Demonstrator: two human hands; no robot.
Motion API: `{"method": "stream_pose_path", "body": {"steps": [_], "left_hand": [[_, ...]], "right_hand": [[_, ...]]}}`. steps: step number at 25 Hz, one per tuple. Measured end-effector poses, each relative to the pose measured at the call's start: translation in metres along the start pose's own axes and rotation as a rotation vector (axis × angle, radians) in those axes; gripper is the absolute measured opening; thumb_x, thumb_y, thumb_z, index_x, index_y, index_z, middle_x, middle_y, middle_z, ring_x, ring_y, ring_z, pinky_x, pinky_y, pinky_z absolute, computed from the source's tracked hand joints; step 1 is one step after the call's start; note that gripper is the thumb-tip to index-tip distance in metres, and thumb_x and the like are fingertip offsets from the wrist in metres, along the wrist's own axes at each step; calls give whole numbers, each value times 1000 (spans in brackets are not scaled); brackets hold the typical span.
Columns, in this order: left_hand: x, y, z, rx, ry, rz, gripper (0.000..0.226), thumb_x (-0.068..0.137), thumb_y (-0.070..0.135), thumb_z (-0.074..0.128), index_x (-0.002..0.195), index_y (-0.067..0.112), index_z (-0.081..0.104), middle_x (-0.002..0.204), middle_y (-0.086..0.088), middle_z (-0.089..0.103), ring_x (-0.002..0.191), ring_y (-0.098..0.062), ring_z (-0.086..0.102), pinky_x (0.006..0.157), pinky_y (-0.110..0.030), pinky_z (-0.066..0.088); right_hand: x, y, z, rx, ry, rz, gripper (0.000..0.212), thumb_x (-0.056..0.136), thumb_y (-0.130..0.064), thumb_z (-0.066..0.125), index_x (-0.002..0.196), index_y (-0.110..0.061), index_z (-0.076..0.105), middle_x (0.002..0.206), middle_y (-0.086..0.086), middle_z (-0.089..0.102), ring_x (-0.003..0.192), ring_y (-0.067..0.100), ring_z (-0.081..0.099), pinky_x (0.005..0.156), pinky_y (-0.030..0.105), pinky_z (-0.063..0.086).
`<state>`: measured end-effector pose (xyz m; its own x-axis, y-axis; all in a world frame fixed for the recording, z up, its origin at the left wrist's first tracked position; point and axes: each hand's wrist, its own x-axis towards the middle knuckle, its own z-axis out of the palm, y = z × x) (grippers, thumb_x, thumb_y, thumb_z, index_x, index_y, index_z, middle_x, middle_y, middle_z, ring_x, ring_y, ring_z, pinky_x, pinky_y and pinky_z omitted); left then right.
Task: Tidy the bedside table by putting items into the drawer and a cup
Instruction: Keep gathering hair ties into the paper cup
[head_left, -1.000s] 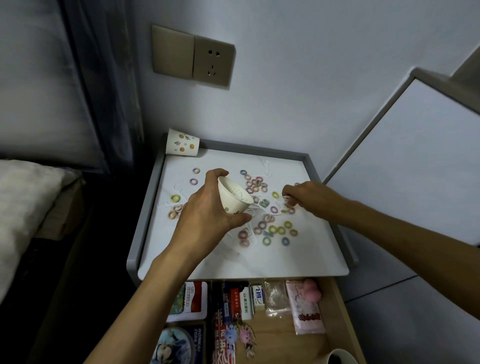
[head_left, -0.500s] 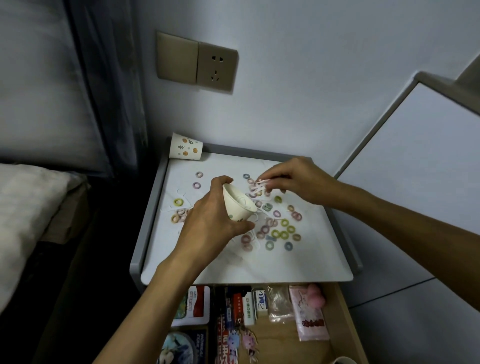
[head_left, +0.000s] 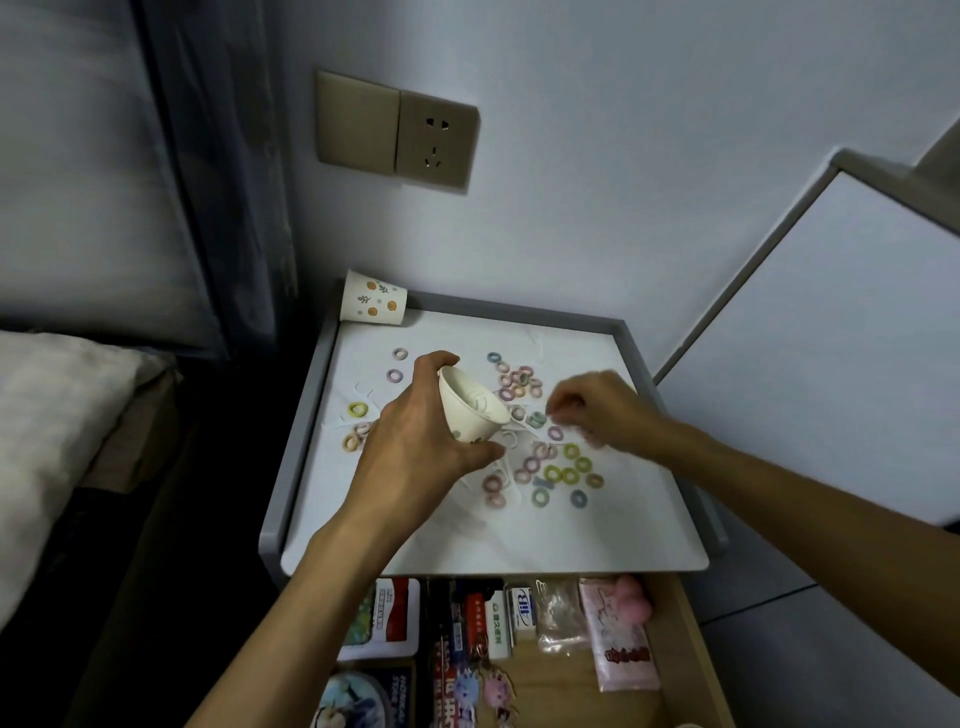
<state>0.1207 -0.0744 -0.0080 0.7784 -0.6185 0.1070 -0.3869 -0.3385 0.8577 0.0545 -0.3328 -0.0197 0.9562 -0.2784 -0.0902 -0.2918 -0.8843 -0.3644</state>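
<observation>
Partway thru. Left hand (head_left: 415, 441) grips tilted white paper cup (head_left: 470, 410) above white counter (head_left: 519, 540), sth inside. Right hand (head_left: 602, 410) blurred, fingers (head_left: 563, 400) curled over small pastel hair rings (head_left: 561, 473) scattered mid-counter; can't tell if pinching one. Most rings left to collect. Near wooden drawer (head_left: 675, 649) open, already stocked.

Head view looks steeply down, close over bedside table (head_left: 670, 540).

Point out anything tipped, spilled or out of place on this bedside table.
A patterned paper cup lies on its side at the back left corner of the tabletop, and small coloured rings are strewn loose across its middle.
</observation>
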Motion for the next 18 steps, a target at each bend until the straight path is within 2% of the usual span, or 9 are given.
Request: {"method": "stream_pose_path", "body": {"steps": [2, 4, 8, 10, 12, 14, 16, 18], "left_hand": [[1, 0, 0, -5, -4, -2, 83, 68, 35, 86, 133, 33, 35, 109, 10, 56, 91, -12, 50, 61, -10, 35], [2, -1, 1, -2, 0, 1, 82, 68, 35, 86, 132, 33, 34, 109, 10, 56, 91, -12, 51, 61, -10, 36], [3, -2, 0, 8, 5, -11, 83, 68, 36, 86, 133, 34, 34, 108, 10, 54, 91, -14, 54, 62, -15, 40], [4, -2, 1, 2, 4, -13, 83, 67, 37, 86, 133, 34, 34, 110, 10, 56, 92, -15, 55, 63, -18, 42], [6, -3, 2, 6, 5, -13, 83, 67, 37, 86, 132, 34, 34, 111, 9, 57, 93, -15, 55, 63, -17, 41], [6, -3, 2, 13, 3, -17, 83, 68, 37, 86, 132, 34, 34, 111, 9, 56, 93, -14, 54, 62, -13, 38], [5, -2, 1, 10, 1, -18, 83, 68, 37, 86, 133, 34, 34, 111, 9, 56, 93, -14, 54, 61, -12, 38], [3, -1, 1, 2, -2, -14, 83, 68, 37, 86, 133, 34, 34, 109, 10, 55, 92, -14, 54, 62, -15, 39]], "right_hand": [[-6, 24, 24, -84, -37, 31, 9, 83, -14, 75, 92, -11, 75, 90, 3, 71, 77, 5, 65, 73, 16, 45], [-8, 32, 37, -89, 10, 23, 8, 84, -13, 73, 92, -11, 72, 91, 3, 67, 84, 17, 64, 76, 24, 48], [-13, 32, 46, -165, 6, -54, 3, 93, -15, 61, 93, -13, 63, 92, 4, 63, 82, 19, 58, 75, 32, 48], [-17, 34, 45, -204, -15, -95, 6, 96, -13, 56, 101, -13, 59, 96, 5, 63, 83, 19, 56, 74, 29, 46], [-18, 31, 43, -235, -67, -81, 25, 96, -9, 56, 120, -13, 55, 107, 4, 62, 90, 16, 57, 77, 21, 42], [-17, 29, 43, -223, -111, -50, 36, 98, -9, 54, 132, -16, 47, 110, 4, 62, 88, 9, 54, 71, 12, 38], [-17, 29, 42, -192, -135, -40, 34, 101, -14, 47, 135, -20, 43, 105, -2, 59, 79, 2, 50, 63, 8, 37], [-19, 28, 36, -153, -127, -57, 31, 102, -15, 44, 132, -22, 44, 93, -12, 51, 73, -2, 49, 62, 8, 39]]}}
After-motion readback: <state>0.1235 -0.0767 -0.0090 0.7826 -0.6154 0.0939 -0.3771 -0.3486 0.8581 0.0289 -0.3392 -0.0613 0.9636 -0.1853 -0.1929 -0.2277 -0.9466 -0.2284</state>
